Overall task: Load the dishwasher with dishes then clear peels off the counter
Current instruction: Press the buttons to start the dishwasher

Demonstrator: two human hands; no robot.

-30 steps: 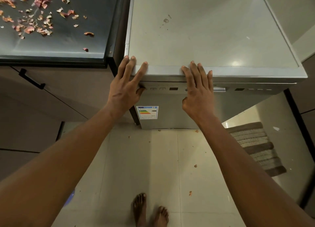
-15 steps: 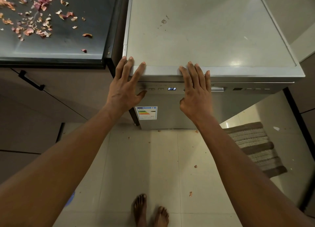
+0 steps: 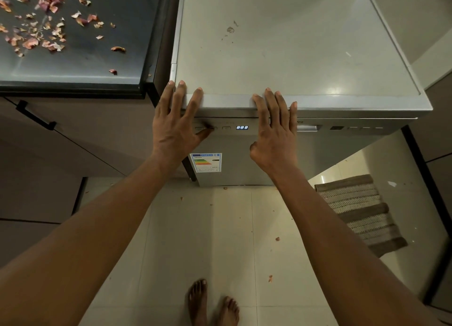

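Note:
A silver dishwasher stands in front of me with its door closed; a blue display on its control strip reads 888. My left hand rests flat over the front left corner of its top, fingers spread, with the thumb on a button of the control strip. My right hand lies flat over the front edge near the middle, fingers together, holding nothing. Pink and orange onion peels are scattered on the dark counter to the left.
A brown cabinet with a black handle sits under the counter. A striped mat lies on the tiled floor at right. A few peel bits dot the floor. My bare feet stand below.
The dishwasher's display has lit up, dark one second ago and now reading 888. My left thumb has shifted along the control buttons. Both hands stay on the front edge.

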